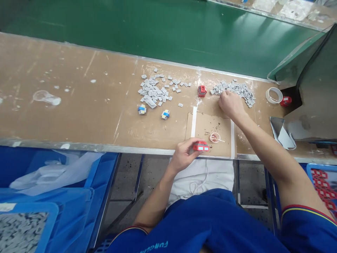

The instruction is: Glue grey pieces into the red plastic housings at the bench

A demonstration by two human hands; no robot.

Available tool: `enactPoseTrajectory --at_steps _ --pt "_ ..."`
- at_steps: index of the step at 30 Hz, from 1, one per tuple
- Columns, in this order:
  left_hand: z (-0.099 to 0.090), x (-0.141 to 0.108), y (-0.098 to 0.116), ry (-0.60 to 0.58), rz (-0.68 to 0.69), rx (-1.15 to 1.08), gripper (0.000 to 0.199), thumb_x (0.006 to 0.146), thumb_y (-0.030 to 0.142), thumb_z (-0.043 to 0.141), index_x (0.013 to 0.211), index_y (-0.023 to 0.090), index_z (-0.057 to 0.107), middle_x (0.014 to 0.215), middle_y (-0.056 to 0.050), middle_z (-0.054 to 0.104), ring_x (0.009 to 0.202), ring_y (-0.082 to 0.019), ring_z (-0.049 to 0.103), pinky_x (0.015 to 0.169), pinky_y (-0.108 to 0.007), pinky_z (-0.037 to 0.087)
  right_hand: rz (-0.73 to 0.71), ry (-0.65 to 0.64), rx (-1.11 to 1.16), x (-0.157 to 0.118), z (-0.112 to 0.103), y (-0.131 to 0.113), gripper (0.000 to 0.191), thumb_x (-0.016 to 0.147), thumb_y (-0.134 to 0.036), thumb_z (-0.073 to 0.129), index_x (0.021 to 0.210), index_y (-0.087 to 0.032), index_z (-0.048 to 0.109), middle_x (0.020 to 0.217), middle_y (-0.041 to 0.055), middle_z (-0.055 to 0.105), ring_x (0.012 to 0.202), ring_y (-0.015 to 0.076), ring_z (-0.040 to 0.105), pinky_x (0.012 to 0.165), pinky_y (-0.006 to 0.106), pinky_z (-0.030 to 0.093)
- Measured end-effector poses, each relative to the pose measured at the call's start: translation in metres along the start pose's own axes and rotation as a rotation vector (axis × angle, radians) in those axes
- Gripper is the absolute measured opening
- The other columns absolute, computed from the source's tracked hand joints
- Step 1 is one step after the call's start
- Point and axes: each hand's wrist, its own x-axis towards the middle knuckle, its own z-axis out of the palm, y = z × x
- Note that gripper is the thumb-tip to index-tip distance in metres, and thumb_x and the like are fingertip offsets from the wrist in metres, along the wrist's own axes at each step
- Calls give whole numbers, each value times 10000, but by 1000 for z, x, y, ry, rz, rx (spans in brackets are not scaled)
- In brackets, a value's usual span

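Observation:
My left hand [183, 154] grips a small red toy vehicle [201, 147] with pale windows, at the table's front edge. Stretched forward, my right hand [229, 102] has its fingers at the near side of a pile of small grey pieces [243, 92]; its fingertips are bent down, and what they hold, if anything, is hidden. Just left of that pile stands another red piece [202, 91]. A small round cup [215, 137] with a thin stick lies right of the held toy. Farther left are a second grey pile [154, 90] and two blue-and-yellow pieces [142, 109].
A tape roll [274, 95] and a red part [286, 101] lie at the right beside a metal box [313, 80]. Blue crates stand below the table, one with grey pieces [22, 230], one with red parts [322, 184]. A green belt [158, 33] runs behind.

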Motion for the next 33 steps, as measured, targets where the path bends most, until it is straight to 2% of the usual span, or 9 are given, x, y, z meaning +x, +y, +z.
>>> enactPoseTrajectory --at_steps 5,9,14,19,22,24,27,30,33 --pt "0 0 -1 -18 21 -2 308 934 311 763 1218 192 734 1140 -104 811 983 -194 771 872 -279 595 -74 -145 -165 -55 -20 23 333 917 -20 439 1034 -46 749 984 234 691 840 285 629 690 353 351" --pt "0 0 0 -5 15 -24 309 935 312 769 1217 189 741 1135 -106 814 968 -189 775 843 -270 604 -99 -179 -68 -70 -11 27 341 907 -8 451 970 -57 782 994 221 680 888 278 635 745 354 405" --pt "0 0 -3 -22 55 -106 325 928 320 791 1223 188 763 1166 -117 819 986 -187 780 878 -270 602 3 -14 260 -64 17 32 294 957 -136 520 1086 -120 783 1047 162 714 959 282 667 865 378 494" --pt "1 0 -5 -12 94 -306 371 932 327 800 1290 241 761 1165 -104 812 1037 -195 778 910 -282 601 122 182 548 -82 23 39 135 874 -169 638 887 -160 772 902 98 726 802 238 669 809 382 523" --pt "4 2 -3 -34 82 -391 398 913 325 821 1300 253 766 1117 -99 792 1010 -212 784 882 -304 614 89 259 833 -118 3 22 101 892 -209 678 895 -184 776 839 58 741 727 202 674 722 346 535" --pt "5 4 -3 -71 74 -432 404 893 325 840 1287 259 776 1111 -97 770 966 -216 792 848 -312 625 -6 269 1022 -150 -13 -2 97 939 -248 703 967 -209 788 858 41 762 728 182 694 691 318 551" --pt "4 8 -3 -104 73 -441 383 857 325 872 1231 279 806 1096 -84 754 931 -199 779 822 -301 623 -130 296 1155 -187 -26 -41 80 970 -205 716 1012 -239 775 922 30 781 820 167 728 713 281 573" --pt "1 9 -4 -88 72 -386 373 831 328 895 1194 276 826 1050 -84 770 956 -186 743 830 -276 600 -153 346 1195 -197 -20 -66 103 976 -143 698 986 -236 744 907 21 779 823 156 731 700 262 578" --pt "0 9 -4 -99 23 -376 432 849 340 879 1266 269 793 1036 -82 786 923 -179 740 804 -263 591 -184 371 1190 -191 -7 -74 126 975 -113 686 945 -230 720 885 15 770 800 154 721 710 271 584"
